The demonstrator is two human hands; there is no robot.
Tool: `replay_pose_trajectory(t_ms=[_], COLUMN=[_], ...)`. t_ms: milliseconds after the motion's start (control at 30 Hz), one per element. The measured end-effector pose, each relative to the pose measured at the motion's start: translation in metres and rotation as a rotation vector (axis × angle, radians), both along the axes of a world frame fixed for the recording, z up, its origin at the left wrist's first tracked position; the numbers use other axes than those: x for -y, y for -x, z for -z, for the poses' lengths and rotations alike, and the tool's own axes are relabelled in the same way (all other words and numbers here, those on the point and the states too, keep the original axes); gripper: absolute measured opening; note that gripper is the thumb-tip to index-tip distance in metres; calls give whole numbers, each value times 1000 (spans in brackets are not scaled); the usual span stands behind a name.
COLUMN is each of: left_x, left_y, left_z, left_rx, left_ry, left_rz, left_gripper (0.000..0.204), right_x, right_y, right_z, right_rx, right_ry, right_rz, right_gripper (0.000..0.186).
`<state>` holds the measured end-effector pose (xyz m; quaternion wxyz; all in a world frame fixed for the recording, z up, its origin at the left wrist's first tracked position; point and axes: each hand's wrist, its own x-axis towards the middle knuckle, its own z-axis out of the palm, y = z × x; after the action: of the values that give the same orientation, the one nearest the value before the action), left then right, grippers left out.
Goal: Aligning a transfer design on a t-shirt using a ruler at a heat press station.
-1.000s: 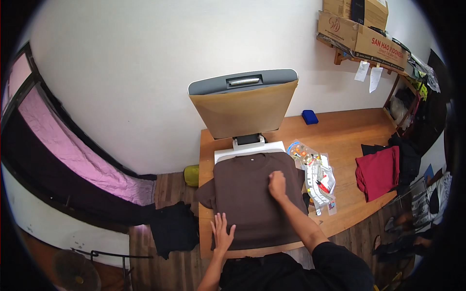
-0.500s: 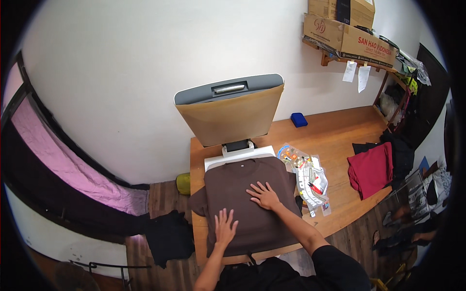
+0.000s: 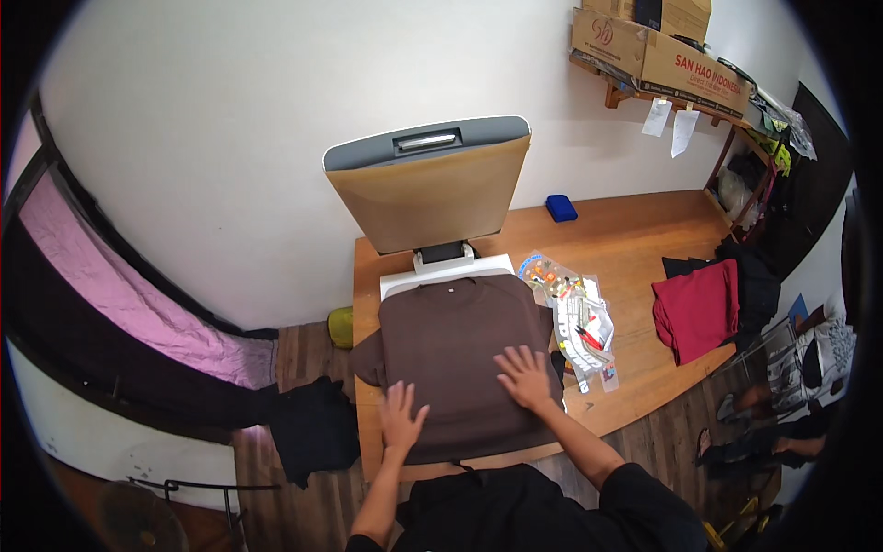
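Left hand [image 3: 401, 422] and right hand [image 3: 527, 381] span a brown shirt [image 3: 455, 336], fingers [image 3: 527, 360] spread — gripping nothing. Uneven palm pressure could wrinkle the garment — or drag it askew.

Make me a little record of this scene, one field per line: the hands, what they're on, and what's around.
Left hand: open, fingers spread, at the left edge of a dark brown fabric shirt
Right hand: open, fingers spread, over the shirt's right side
Shirt: spread flat, neck end away from the person
Behind shirt: raised, grey-topped press lid with tan underside
Right of shirt: clear plastic sheets with colourful prints
Farther right: folded red cloth
Surface: brown wooden table
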<state>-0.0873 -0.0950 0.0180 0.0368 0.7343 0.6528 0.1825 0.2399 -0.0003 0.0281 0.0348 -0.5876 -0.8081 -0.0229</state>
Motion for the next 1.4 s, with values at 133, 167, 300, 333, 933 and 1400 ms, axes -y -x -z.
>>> replay_pose_trajectory(t_ms=[133, 167, 300, 333, 933, 1400], left_x=[22, 13, -68, -87, -289, -219], left_y=[52, 57, 34, 26, 38, -5], left_z=[9, 8, -7, -11, 0, -11], left_rx=[-195, 25, 299, 295, 215, 32], left_ry=[-100, -72, -241, -199, 41, 33], left_rz=[-560, -462, -61, -6, -88, -60], left_gripper=[47, 40, 16, 16, 34, 58], right_x=[-17, -28, -84, -97, -245, -173], right_y=[-46, -47, -25, -20, 11, 36], right_z=[-3, -5, -13, -14, 11, -10], right_rx=[-297, -333, -605, -562, -299, -387], right_ry=[-167, -232, -177, -97, -59, -123], right_rz=[313, 259, 134, 185, 71, 116], right_gripper=[46, 46, 23, 23, 35, 58])
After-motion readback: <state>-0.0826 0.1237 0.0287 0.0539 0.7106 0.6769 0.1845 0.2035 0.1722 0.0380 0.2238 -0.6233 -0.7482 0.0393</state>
